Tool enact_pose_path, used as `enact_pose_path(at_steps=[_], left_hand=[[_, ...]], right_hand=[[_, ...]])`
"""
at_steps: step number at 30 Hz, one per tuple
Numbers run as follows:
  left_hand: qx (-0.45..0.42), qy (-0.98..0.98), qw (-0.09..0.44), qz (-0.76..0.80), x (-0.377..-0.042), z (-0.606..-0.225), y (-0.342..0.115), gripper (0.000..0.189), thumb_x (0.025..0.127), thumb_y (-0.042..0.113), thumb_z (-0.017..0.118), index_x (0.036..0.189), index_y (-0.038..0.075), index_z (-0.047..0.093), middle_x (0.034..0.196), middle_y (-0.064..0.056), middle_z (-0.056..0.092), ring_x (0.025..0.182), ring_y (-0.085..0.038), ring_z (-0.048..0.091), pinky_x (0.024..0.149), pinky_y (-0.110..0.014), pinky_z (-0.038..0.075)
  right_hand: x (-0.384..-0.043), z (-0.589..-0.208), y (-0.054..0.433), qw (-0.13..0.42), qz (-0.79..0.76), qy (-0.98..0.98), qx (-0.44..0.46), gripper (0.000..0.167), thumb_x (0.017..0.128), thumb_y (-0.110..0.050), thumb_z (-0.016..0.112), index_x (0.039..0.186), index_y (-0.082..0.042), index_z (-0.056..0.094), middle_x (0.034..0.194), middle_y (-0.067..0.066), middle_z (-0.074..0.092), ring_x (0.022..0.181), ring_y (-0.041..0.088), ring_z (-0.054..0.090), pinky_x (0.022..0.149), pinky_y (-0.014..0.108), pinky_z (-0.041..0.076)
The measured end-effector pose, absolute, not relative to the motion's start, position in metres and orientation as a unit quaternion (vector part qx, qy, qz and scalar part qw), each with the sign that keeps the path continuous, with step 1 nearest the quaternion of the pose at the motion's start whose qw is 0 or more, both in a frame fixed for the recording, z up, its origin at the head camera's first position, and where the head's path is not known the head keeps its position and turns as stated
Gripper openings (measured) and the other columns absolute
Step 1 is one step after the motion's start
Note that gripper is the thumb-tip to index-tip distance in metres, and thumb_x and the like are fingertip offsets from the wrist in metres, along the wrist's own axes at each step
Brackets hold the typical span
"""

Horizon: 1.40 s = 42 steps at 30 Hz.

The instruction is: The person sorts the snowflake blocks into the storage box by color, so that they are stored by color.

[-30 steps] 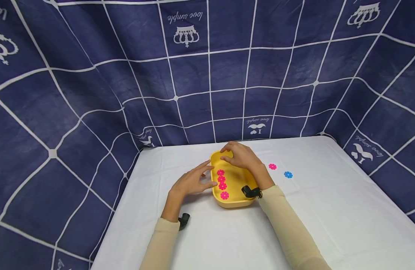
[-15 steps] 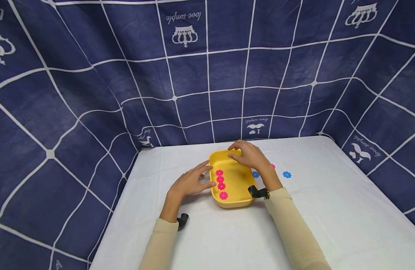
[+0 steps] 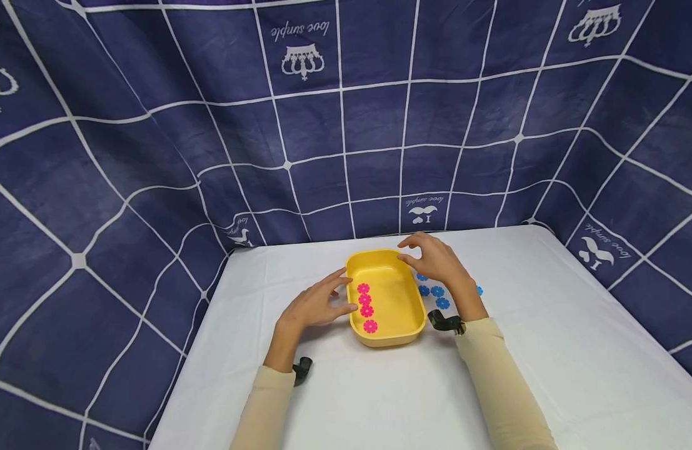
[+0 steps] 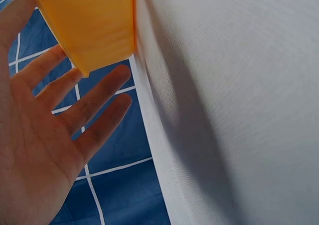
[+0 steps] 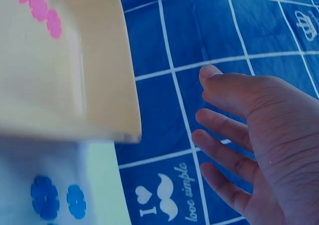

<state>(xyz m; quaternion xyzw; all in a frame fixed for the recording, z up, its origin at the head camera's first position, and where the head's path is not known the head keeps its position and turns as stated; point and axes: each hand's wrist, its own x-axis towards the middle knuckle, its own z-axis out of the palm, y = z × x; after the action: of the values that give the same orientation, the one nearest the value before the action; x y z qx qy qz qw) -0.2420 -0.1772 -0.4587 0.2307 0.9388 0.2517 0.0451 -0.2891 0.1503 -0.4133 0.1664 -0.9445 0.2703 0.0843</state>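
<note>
A yellow tray (image 3: 387,306) sits on the white table. Along its left side lie several pink flower-shaped discs (image 3: 366,299) in a row. My left hand (image 3: 314,303) rests at the tray's left wall, fingers spread straight along the outside and thumb at the rim. In the left wrist view, the tray's outer wall (image 4: 89,25) meets those fingertips (image 4: 72,75). My right hand (image 3: 436,257) is at the far right corner of the tray, fingers loosely bent with nothing between them. Several blue flower-shaped discs (image 3: 437,291) lie on the table just right of the tray, partly under the right hand and forearm.
Dark blue cloth (image 3: 374,125) with white grid lines hangs behind and at both sides of the white-covered table (image 3: 368,400). Another blue disc (image 3: 479,290) peeks out beyond the right forearm.
My right hand has moved right, from over the inside of the tray to its far right corner. More blue discs show beside the tray; the loose pink disc is now hidden. The left hand stays put.
</note>
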Motion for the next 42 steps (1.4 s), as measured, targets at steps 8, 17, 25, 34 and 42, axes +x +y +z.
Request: enact_pose_path(at_steps=[8, 17, 25, 34, 42], left_hand=[[0.235, 0.936, 0.047, 0.257, -0.241, -0.458, -0.178, 0.073, 0.095, 0.061, 0.074, 0.156, 0.024, 0.057, 0.174, 0.007, 0.035, 0.122, -0.020, 0.069, 0.108, -0.054, 0.054], [0.224, 0.939, 0.051, 0.255, -0.242, -0.461, -0.177, 0.075, 0.094, 0.063, 0.074, 0.157, 0.027, 0.057, 0.174, 0.011, 0.034, 0.123, -0.019, 0.069, 0.110, -0.052, 0.053], [0.222, 0.939, 0.048, 0.258, -0.242, -0.461, -0.176, 0.075, 0.094, 0.063, 0.075, 0.157, 0.026, 0.058, 0.174, 0.012, 0.035, 0.125, -0.017, 0.068, 0.110, -0.053, 0.052], [0.219, 0.939, 0.055, 0.258, -0.243, -0.462, -0.176, 0.074, 0.094, 0.063, 0.075, 0.157, 0.029, 0.057, 0.174, 0.014, 0.034, 0.123, -0.018, 0.068, 0.110, -0.051, 0.053], [0.222, 0.938, 0.053, 0.262, -0.243, -0.462, -0.176, 0.074, 0.094, 0.061, 0.075, 0.157, 0.026, 0.057, 0.174, 0.013, 0.034, 0.123, -0.019, 0.069, 0.109, -0.052, 0.053]], right_hand=[[-0.284, -0.417, 0.174, 0.087, 0.284, -0.944, 0.147, 0.035, 0.100, -0.032, 0.080, 0.130, -0.014, 0.076, 0.129, 0.014, 0.072, 0.121, 0.039, 0.066, 0.100, 0.063, 0.056], [-0.279, -0.425, 0.200, 0.080, 0.289, -0.947, 0.115, 0.037, 0.101, -0.034, 0.077, 0.132, -0.014, 0.075, 0.132, 0.016, 0.070, 0.125, 0.043, 0.063, 0.105, 0.067, 0.051], [-0.274, -0.428, 0.217, 0.085, 0.288, -0.950, 0.090, 0.039, 0.101, -0.032, 0.078, 0.134, -0.012, 0.073, 0.135, 0.020, 0.069, 0.125, 0.045, 0.061, 0.106, 0.070, 0.050], [-0.270, -0.435, 0.236, 0.077, 0.290, -0.952, 0.061, 0.043, 0.103, -0.035, 0.075, 0.136, -0.008, 0.071, 0.139, 0.024, 0.065, 0.125, 0.051, 0.061, 0.103, 0.069, 0.052], [-0.268, -0.443, 0.243, 0.081, 0.298, -0.950, 0.054, 0.043, 0.103, -0.035, 0.075, 0.136, -0.007, 0.071, 0.139, 0.025, 0.065, 0.123, 0.051, 0.061, 0.101, 0.068, 0.053]])
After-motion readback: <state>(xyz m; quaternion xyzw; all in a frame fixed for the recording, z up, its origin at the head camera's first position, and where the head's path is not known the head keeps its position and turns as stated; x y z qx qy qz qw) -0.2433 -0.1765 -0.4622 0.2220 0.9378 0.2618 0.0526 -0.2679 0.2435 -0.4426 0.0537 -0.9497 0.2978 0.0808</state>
